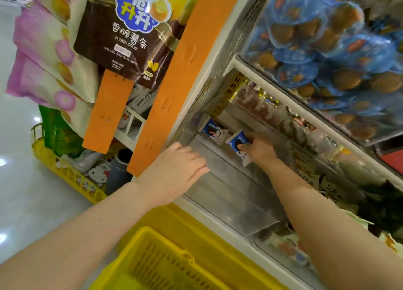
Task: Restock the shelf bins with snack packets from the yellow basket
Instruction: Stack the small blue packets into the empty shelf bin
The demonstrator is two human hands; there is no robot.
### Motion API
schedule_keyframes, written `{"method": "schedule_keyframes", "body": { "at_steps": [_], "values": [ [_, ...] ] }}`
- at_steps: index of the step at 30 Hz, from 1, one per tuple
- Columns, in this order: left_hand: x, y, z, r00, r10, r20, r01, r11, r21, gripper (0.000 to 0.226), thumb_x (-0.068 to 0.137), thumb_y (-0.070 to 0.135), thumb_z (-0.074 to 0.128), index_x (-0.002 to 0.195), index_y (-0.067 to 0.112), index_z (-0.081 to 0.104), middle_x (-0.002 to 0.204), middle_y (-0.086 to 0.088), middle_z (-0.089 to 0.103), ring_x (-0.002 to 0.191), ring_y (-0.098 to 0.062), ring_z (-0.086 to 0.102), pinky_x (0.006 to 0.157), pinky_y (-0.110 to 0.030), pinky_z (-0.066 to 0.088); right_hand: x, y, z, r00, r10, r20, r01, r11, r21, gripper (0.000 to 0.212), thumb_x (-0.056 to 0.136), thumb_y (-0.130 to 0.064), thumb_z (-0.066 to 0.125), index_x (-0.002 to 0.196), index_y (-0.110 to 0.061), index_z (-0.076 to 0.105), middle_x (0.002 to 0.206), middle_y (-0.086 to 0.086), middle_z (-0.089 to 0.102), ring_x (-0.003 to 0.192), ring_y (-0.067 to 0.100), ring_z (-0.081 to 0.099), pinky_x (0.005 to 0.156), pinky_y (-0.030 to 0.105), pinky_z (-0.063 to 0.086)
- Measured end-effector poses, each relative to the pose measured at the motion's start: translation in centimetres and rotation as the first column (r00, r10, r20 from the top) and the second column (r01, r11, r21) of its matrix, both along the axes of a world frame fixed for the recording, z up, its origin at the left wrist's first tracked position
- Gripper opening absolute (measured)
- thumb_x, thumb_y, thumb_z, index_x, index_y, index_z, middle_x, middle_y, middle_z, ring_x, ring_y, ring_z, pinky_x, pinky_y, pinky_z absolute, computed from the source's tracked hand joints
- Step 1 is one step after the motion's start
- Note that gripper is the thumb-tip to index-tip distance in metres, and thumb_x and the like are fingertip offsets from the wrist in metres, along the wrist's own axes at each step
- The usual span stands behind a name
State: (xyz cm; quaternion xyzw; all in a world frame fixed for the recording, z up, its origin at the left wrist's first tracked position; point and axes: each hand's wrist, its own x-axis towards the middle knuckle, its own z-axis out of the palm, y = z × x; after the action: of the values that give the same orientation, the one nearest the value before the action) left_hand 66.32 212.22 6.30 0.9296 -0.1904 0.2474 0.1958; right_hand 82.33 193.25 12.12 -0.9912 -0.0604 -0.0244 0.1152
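— While the basket [152,257] sits below both arms, where's the left hand [174,172]?
— Flat on the bin's [229,198] rim, fingers straight, holding nothing.
— And further right?
— A blue packet [212,131] lies in the bin just left of the grip. The right hand [258,149] pinches a second packet [237,139], deep inside the bin.

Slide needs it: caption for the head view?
Right hand grips a blue packet in the clear bin; left hand open at its rim.
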Motion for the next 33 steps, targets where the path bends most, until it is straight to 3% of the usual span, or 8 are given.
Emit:
{"method": "schedule_keyframes", "body": {
  "at_steps": [4, 9, 12, 17, 20, 23, 28, 33],
  "values": [
    [0.1, 0.2, -0.4, 1.000, -0.030, 0.007, 0.030, 0.999, -0.035, 0.051, 0.093, 0.043, 0.011, 0.103, 0.026, 0.059, 0.098, 0.011, 0.060, 0.091, -0.008, 0.049, 0.080, -0.018, 0.015, 3.2, 0.5, -1.8, 0.997, -0.069, 0.017, 0.070, 0.996, -0.054, 0.036, 0.088, -0.020, 0.062, 0.121, -0.006, 0.057, 0.118, 0.017, 0.061, 0.105, 0.031, 0.058, 0.089, 0.037, 0.045],
    [0.3, 0.3, -0.7, 0.999, -0.028, 0.047, 0.029, 0.999, -0.023, 0.044, 0.097, 0.037, 0.022, 0.094, 0.022, 0.063, 0.089, 0.008, 0.064, 0.081, -0.013, 0.055, 0.078, -0.023, 0.024, 5.8, 0.3, -3.0, 1.000, -0.017, 0.016, 0.018, 0.999, -0.040, 0.035, 0.084, -0.016, 0.067, 0.115, -0.003, 0.060, 0.105, 0.015, 0.063, 0.094, 0.028, 0.060, 0.075, 0.032, 0.043],
    [0.6, 0.3, -1.1, 0.995, -0.007, 0.095, 0.010, 1.000, -0.026, 0.036, 0.097, 0.033, 0.032, 0.088, 0.019, 0.064, 0.082, 0.007, 0.064, 0.075, -0.015, 0.056, 0.075, -0.026, 0.031, 6.6, 0.4, -3.6, 1.000, 0.027, 0.004, -0.027, 0.997, -0.066, 0.030, 0.083, -0.015, 0.069, 0.109, -0.004, 0.062, 0.108, 0.018, 0.065, 0.096, 0.032, 0.062, 0.083, 0.037, 0.047],
    [0.8, 0.3, -1.4, 0.996, -0.011, 0.091, 0.013, 1.000, -0.025, 0.034, 0.097, 0.032, 0.033, 0.088, 0.020, 0.063, 0.081, 0.007, 0.063, 0.074, -0.014, 0.055, 0.074, -0.026, 0.031, 6.9, 0.9, -4.3, 0.984, 0.069, 0.165, -0.019, 0.957, -0.289, 0.042, 0.086, -0.025, 0.066, 0.126, -0.014, 0.056, 0.132, 0.015, 0.048, 0.117, 0.034, 0.049, 0.098, 0.039, 0.040],
    [0.6, 0.2, -1.2, 0.998, -0.012, 0.060, 0.013, 1.000, -0.024, 0.036, 0.098, 0.033, 0.031, 0.089, 0.021, 0.064, 0.083, 0.008, 0.063, 0.074, -0.013, 0.054, 0.075, -0.025, 0.030, 6.7, 1.5, -4.2, 0.992, 0.005, 0.124, 0.032, 0.955, -0.294, 0.038, 0.089, -0.025, 0.062, 0.124, -0.011, 0.057, 0.124, 0.017, 0.056, 0.109, 0.034, 0.055, 0.089, 0.037, 0.044],
    [0.4, 0.3, -0.9, 0.999, -0.008, 0.034, 0.008, 1.000, -0.008, 0.039, 0.097, 0.034, 0.027, 0.091, 0.022, 0.064, 0.083, 0.009, 0.063, 0.075, -0.013, 0.054, 0.076, -0.024, 0.028, 6.2, 2.0, -3.7, 0.997, 0.006, 0.072, 0.012, 0.969, -0.247, 0.034, 0.092, -0.024, 0.057, 0.121, -0.008, 0.054, 0.120, 0.017, 0.058, 0.104, 0.033, 0.057, 0.078, 0.032, 0.041],
    [0.1, 0.2, -0.5, 1.000, 0.017, 0.007, -0.017, 0.999, 0.031, 0.043, 0.097, 0.037, 0.024, 0.096, 0.023, 0.064, 0.087, 0.008, 0.062, 0.082, -0.013, 0.053, 0.080, -0.025, 0.027, 3.0, 2.3, -2.6, 0.993, 0.080, 0.092, -0.059, 0.977, -0.207, 0.037, 0.097, -0.030, 0.046, 0.123, -0.004, 0.048, 0.123, 0.020, 0.054, 0.107, 0.033, 0.054, 0.079, 0.031, 0.040],
    [-0.6, -0.5, -0.5, 0.997, 0.069, -0.033, -0.068, 0.997, 0.022, 0.045, 0.096, 0.038, 0.019, 0.108, 0.022, 0.059, 0.102, 0.006, 0.060, 0.099, -0.014, 0.048, 0.093, -0.024, 0.023, -5.6, 2.3, -0.7, 0.962, 0.176, 0.208, -0.214, 0.960, 0.178, 0.032, 0.098, -0.031, 0.043, 0.120, -0.009, 0.053, 0.110, 0.009, 0.061, 0.096, 0.021, 0.057, 0.073, 0.023, 0.037]
  ]
}}
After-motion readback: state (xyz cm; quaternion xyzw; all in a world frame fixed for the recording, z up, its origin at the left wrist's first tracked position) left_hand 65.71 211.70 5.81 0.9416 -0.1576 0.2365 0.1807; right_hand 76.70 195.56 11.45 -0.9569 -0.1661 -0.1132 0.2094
